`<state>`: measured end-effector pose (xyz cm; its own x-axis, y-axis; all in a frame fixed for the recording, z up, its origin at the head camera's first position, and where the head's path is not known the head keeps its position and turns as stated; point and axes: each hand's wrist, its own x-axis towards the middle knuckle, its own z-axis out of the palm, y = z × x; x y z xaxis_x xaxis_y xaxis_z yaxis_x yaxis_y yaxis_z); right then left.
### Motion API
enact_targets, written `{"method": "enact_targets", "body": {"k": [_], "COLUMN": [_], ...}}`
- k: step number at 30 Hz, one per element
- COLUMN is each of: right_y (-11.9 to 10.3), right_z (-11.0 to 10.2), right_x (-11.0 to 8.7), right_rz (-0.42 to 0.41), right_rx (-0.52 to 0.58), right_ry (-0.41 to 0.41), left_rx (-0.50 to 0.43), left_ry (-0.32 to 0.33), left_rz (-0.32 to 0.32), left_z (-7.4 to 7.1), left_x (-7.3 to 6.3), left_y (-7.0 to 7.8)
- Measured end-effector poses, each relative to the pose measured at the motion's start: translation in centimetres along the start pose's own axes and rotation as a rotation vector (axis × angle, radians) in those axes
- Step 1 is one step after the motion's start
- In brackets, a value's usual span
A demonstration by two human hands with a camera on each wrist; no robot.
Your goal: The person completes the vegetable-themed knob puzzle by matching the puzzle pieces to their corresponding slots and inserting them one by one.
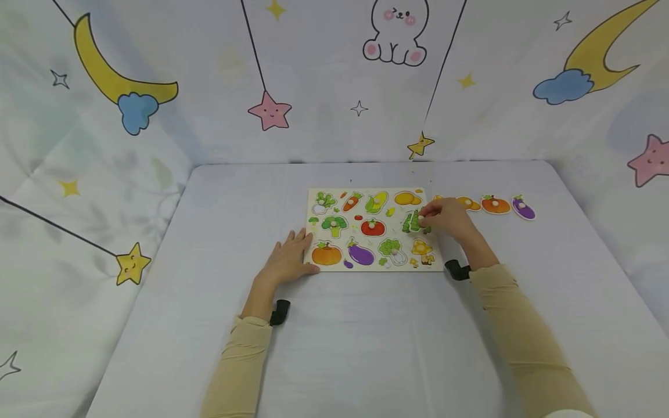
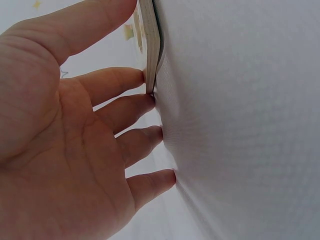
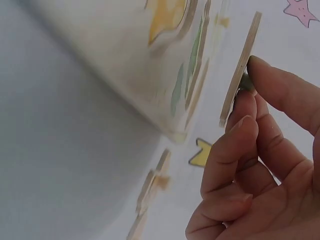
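Tan sleeves (image 1: 522, 331) nearest cam; L hand (image 1: 286, 258), fingers spread, touches L edge of puzzle board (image 1: 394, 226) on counter (image 1: 366, 342). R hand (image 1: 450, 220) pinches knob (image 3: 246, 82) of green veg pc. (image 3: 240, 70), just off board's R side; pumpkin pc. (image 1: 495, 205) & eggplant pc. (image 1: 523, 208) lie farther R.

A picture board (image 1: 394, 229) is laid on a white table (image 1: 366, 348). Its left edge is touched by the left hand (image 1: 286, 256). A green pea piece (image 1: 414, 222) is pinched by the right hand (image 1: 449, 219) over the board's right side. Past that hand, a pumpkin piece (image 1: 496, 205) and an eggplant piece (image 1: 524, 208) are set side by side. Behind, a yellow moon (image 1: 99, 69) and a pink star (image 1: 269, 111) are shown on a white cloth (image 1: 313, 46).
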<state>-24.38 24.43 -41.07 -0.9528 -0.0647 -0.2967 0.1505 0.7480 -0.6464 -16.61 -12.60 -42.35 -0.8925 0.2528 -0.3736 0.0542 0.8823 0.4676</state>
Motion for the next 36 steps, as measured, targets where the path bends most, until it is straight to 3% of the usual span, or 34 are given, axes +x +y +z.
{"method": "enact_targets", "body": {"k": [12, 26, 36], "right_y": [-1.1, -1.1, -0.8], "right_z": [1.4, 1.9, 1.9], "right_x": [1.2, 1.7, 1.8], "right_rz": [0.054, 0.007, -0.008], "right_rx": [-0.034, -0.156, -0.166], "right_ry": [0.012, -0.026, -0.043], "left_rx": [-0.001, -0.002, 0.001], "left_ry": [0.005, 0.011, 0.004], "left_rz": [0.004, 0.013, 0.007], "left_z": [0.0, -0.1, 0.0], "left_x": [0.0, -0.1, -0.1], "left_y": [0.1, 0.2, 0.1]}}
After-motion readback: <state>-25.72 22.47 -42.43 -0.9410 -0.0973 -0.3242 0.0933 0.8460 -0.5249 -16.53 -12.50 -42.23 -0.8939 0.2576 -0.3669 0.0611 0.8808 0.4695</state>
